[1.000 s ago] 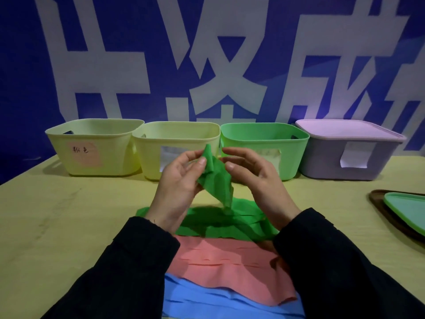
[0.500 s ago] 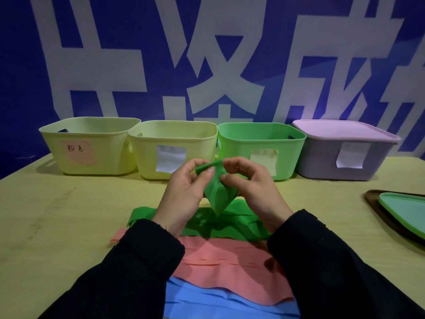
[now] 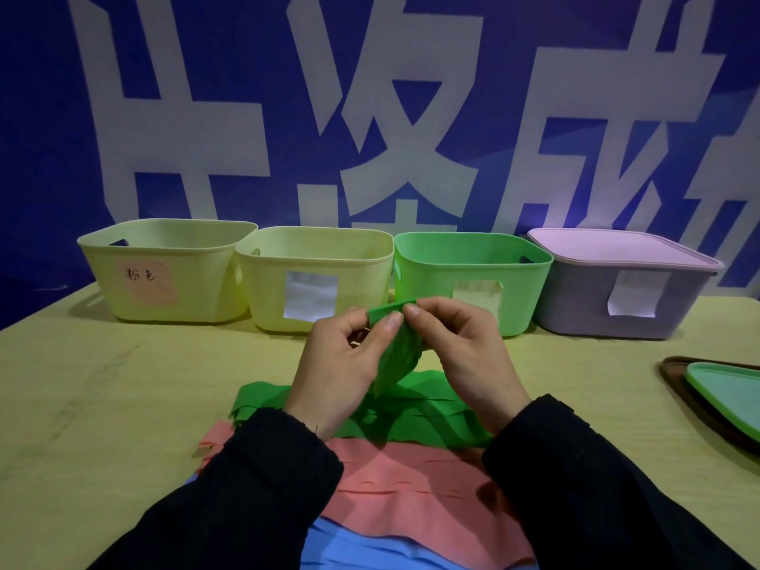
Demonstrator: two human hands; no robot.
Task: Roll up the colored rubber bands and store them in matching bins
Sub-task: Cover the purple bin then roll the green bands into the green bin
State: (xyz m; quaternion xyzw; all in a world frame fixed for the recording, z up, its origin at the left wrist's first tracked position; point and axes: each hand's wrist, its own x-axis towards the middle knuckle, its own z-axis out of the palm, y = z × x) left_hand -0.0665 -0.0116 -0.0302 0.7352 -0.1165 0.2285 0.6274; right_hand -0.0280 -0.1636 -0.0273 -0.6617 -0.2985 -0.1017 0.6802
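Both hands hold one green band (image 3: 398, 348) up above the table. My left hand (image 3: 341, 366) and my right hand (image 3: 469, 349) pinch its folded top end between thumbs and fingertips, and the rest hangs down to the pile. Flat on the table under my wrists lie more green bands (image 3: 432, 417), then pink bands (image 3: 411, 483), then blue bands (image 3: 362, 547) nearest me. The green bin (image 3: 473, 257) stands open just behind my hands.
Along the back stand a yellow bin with a pink label (image 3: 164, 257), a second yellow bin (image 3: 312, 261) and a grey bin under a pink lid (image 3: 625, 281). A green lid on a brown tray (image 3: 728, 388) lies at the right edge.
The top end of the green band has been folded down into a short flat fold, and both hands have closed in together on it. The hanging part has shortened.
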